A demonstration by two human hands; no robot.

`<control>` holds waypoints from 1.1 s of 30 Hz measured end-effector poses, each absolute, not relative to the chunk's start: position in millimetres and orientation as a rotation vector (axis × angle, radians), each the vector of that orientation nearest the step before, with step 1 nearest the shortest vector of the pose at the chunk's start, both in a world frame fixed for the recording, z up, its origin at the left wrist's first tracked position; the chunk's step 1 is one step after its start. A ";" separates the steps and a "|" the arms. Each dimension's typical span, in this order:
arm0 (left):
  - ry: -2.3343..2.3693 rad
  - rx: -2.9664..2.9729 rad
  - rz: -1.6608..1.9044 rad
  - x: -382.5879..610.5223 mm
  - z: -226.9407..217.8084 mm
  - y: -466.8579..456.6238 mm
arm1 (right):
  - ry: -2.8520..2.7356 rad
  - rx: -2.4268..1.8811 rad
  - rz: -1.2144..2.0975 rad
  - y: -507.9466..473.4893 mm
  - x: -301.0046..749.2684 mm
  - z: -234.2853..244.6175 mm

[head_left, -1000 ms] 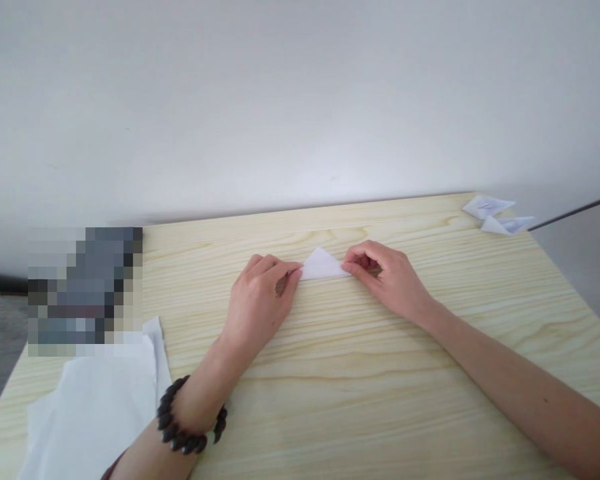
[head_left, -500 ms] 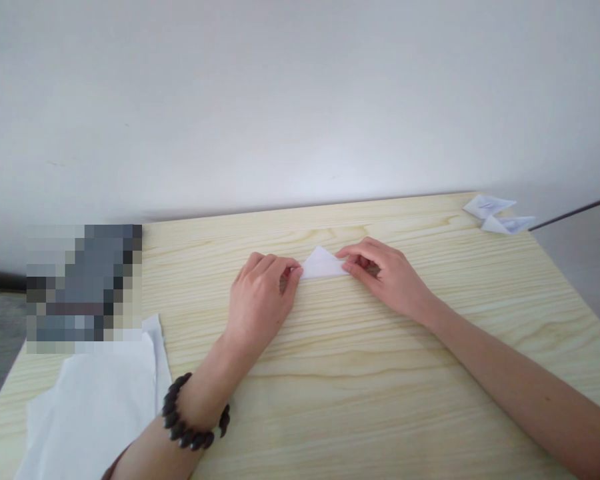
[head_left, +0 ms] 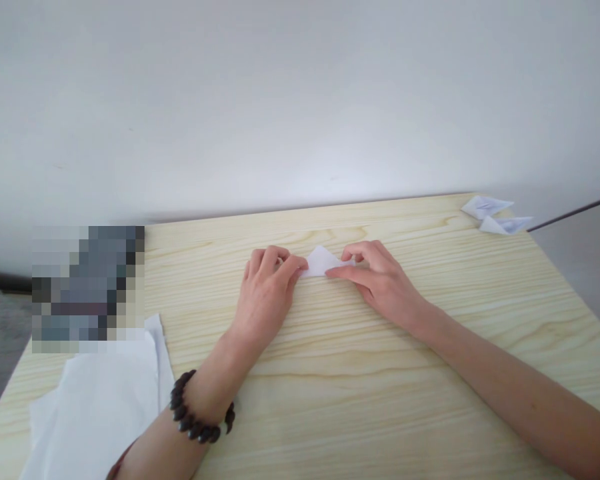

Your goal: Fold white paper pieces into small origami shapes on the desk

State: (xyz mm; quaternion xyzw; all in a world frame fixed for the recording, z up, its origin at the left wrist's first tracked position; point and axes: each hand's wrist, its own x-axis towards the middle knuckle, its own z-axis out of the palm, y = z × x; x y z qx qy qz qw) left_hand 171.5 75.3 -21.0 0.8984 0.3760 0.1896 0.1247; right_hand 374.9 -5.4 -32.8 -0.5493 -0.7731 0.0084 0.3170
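A small folded piece of white paper (head_left: 320, 261), peaked at the top with a straight lower edge, lies on the table between my hands. My left hand (head_left: 270, 287) pinches its left corner, thumb and forefinger closed on it. On the other side, my right hand (head_left: 385, 280) grips the right part, the thumb laid along the lower front and the forefinger at the right corner. The fingers hide both ends of the paper. A dark beaded bracelet (head_left: 200, 417) circles my left wrist.
Two folded paper boats (head_left: 487, 206) sit at the table's far right corner. White paper sheets (head_left: 100, 393) lie at the left front, beside a blurred-out dark object (head_left: 100, 273). The wood-grain table (head_left: 330, 373) backs onto a pale wall (head_left: 300, 100).
My right thumb has slid left along the front of the paper. My left fingers have shifted slightly right and further over its left corner. The paper stays in about the same place.
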 end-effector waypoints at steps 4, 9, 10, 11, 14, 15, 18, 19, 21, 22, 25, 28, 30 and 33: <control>1.065 2.599 0.562 170.0 -22.4 77.4 | -2.146 -1.464 -0.166 -7.9 374.7 -32.3; 1.099 2.534 0.573 169.7 -22.7 79.1 | -2.155 -1.445 -0.167 -7.5 379.3 -29.3; 1.100 2.536 0.581 169.5 -23.0 79.0 | -2.149 -1.438 -0.143 -7.6 379.3 -28.7; 1.095 2.547 0.595 169.3 -23.3 78.7 | -2.140 -1.432 -0.112 -7.7 378.8 -28.1; 0.990 2.622 0.653 167.3 -23.7 78.2 | -2.109 -1.441 0.015 -7.4 375.8 -26.8; 0.919 2.657 0.660 166.5 -23.7 78.2 | -2.098 -1.447 0.057 -6.8 374.9 -26.8; 0.758 2.734 0.636 165.2 -23.4 78.8 | -2.049 -1.458 0.146 -4.1 375.0 -28.6; 0.742 2.745 0.632 165.4 -23.3 79.0 | -2.026 -1.459 0.162 -3.1 375.8 -29.7; 0.747 2.751 0.643 166.7 -23.3 79.3 | -1.985 -1.456 0.186 -1.5 377.9 -31.8; 0.745 2.753 0.651 167.5 -23.3 79.4 | -1.972 -1.450 0.198 -1.0 378.8 -32.4; 0.708 2.767 0.663 169.6 -22.9 78.9 | -1.976 -1.432 0.241 -0.9 380.2 -32.0; 0.680 2.777 0.683 169.9 -21.2 78.0 | -2.013 -1.420 0.227 -2.1 379.4 -29.9; 0.669 2.775 0.702 169.5 -19.4 77.2 | -2.026 -1.399 0.159 -3.5 378.4 -28.9; 0.616 2.770 0.743 169.1 -16.5 75.7 | -2.013 -1.352 0.020 -6.0 377.0 -28.2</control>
